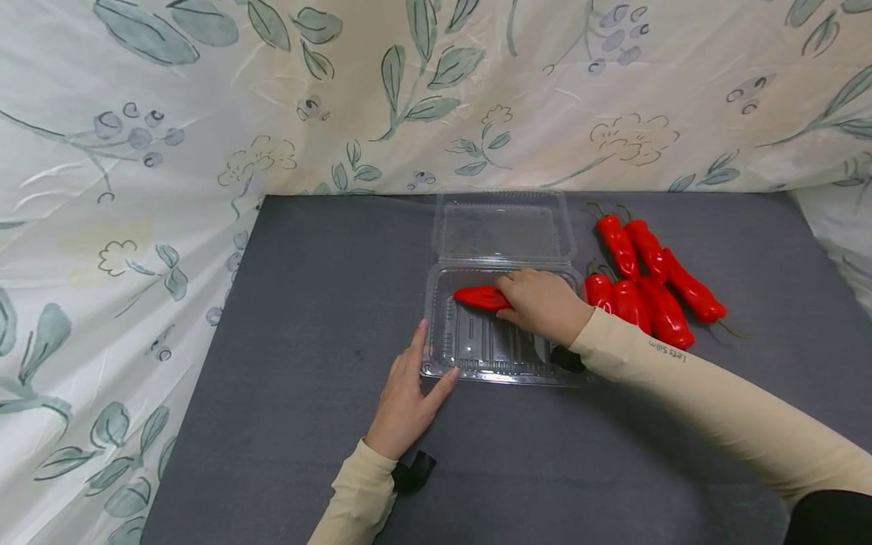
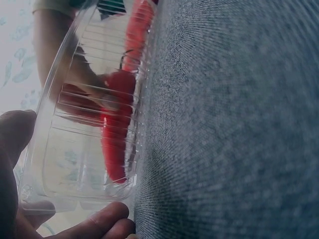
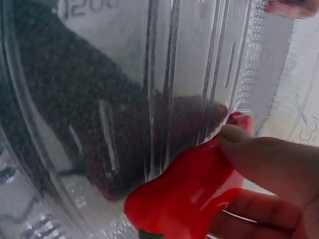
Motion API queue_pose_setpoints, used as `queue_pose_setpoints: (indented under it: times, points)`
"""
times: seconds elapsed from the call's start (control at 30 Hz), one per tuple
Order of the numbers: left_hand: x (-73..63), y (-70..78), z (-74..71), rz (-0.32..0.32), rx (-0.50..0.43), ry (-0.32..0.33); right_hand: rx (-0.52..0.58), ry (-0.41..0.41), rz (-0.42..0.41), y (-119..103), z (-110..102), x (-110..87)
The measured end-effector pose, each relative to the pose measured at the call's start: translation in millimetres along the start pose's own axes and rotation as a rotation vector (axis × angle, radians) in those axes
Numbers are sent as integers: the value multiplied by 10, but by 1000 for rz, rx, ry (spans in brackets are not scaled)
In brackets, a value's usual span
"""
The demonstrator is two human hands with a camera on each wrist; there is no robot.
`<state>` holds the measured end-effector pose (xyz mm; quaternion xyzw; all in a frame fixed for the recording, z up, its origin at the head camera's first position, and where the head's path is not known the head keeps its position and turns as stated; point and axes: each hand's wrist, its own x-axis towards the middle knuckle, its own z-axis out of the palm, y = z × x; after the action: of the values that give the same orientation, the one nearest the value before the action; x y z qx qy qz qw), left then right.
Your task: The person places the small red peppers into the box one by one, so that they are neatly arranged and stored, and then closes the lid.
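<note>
A red pepper (image 1: 481, 297) lies in the base of a clear plastic clamshell box (image 1: 470, 375), along its back part. My right hand (image 1: 545, 303) holds it, thumb on one side and fingers on the other. In the right wrist view the pepper (image 3: 189, 191) shows its green stem stub toward the camera. My left hand (image 1: 405, 393) rests at the box's front left corner, fingers along the left side and thumb at the front edge. The left wrist view shows the held pepper (image 2: 117, 129) through the clear wall, with left fingers (image 2: 99, 221) at the box's edge.
Several red peppers (image 1: 664, 310) with thin green stems lie in a group right of the box. Its clear lid (image 1: 504, 227) is folded back, flat toward the far edge. Grey cloth (image 1: 306, 318) covers the table; a leaf-patterned curtain (image 1: 477, 91) hangs behind.
</note>
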<state>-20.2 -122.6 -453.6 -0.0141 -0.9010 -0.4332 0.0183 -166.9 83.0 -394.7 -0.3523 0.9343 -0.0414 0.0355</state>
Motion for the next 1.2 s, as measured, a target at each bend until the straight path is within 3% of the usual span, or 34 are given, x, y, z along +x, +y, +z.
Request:
queue_pose_setpoints:
  times: [0.33,1.2]
  points:
    - [-1,19,-5,-12,-3,-6,3,-25,18,8,-4,9]
    - [2,15,-3,-5,-7,-8,-9,26,-1,17,-9,-22]
